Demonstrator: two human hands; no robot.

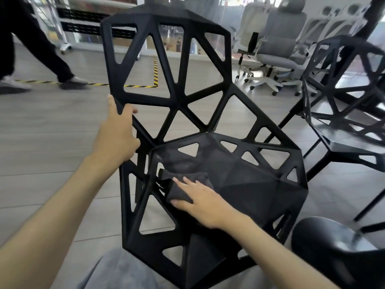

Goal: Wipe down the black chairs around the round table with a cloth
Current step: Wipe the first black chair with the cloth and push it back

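Observation:
A black chair [208,113] with a frame of triangular cut-outs fills the middle of the head view, its backrest tilted away from me. My left hand [116,136] grips the left edge of the backrest, thumb hooked over the frame. My right hand [200,199] lies flat with straight fingers on a dark grey cloth [183,182], pressing it onto the left part of the seat. A second black chair [345,97] of the same design stands at the right. The edge of the black round table [325,243] shows at the lower right.
A person's legs in dark trousers [41,49] cross the floor at the upper left. Grey and white office chairs [277,49] stand at the back right. Yellow-black tape [155,69] marks the grey floor. My grey-clad knee [116,272] is at the bottom.

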